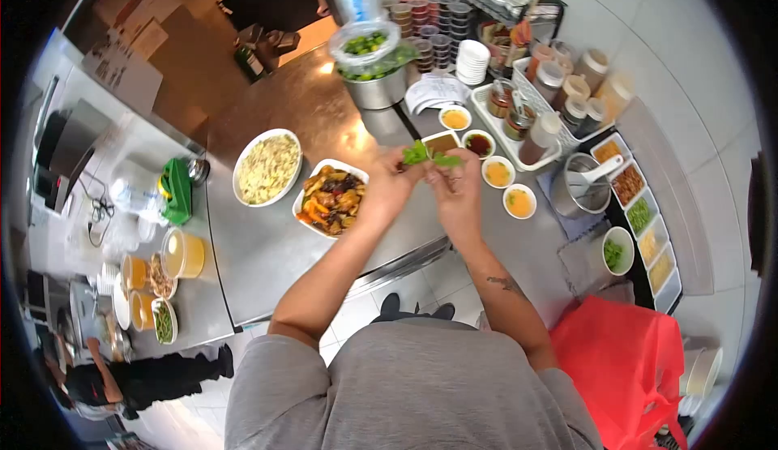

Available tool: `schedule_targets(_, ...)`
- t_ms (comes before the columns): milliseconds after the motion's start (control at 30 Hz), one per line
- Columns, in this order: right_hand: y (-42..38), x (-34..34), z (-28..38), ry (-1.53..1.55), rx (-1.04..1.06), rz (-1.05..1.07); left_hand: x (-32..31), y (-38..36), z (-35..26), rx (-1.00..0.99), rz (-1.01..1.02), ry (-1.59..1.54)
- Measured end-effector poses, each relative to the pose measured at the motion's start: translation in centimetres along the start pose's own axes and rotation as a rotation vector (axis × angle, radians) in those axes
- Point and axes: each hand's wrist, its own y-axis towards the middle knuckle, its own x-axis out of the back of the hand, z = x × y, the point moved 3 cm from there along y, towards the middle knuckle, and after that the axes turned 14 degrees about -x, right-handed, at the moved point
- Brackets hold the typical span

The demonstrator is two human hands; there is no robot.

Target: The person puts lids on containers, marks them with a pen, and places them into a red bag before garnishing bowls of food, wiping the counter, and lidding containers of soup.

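Above the steel counter, the left hand and right hand pinch green herbs, fingertips closed, beside the square bowl; label writing is too small to read.

Bare steel counter is stretching on the near side of the large oval bowl and the square dish, giving a hand room to pass. Farther back, the metal pot is blocking the way, and small sauce cups are hemming in the right
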Motion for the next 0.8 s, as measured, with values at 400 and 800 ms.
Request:
schedule_targets(400,7.1,11.2,7.4,-1.221,0.404,-1.029,16.3,-3.1,6.9,0.071,0.336,0.763)
schedule_targets(800,9.7,14.7,7.3,-1.141,0.413,-0.809,19.3,-3.1,5.6,0.119,0.009,0.834)
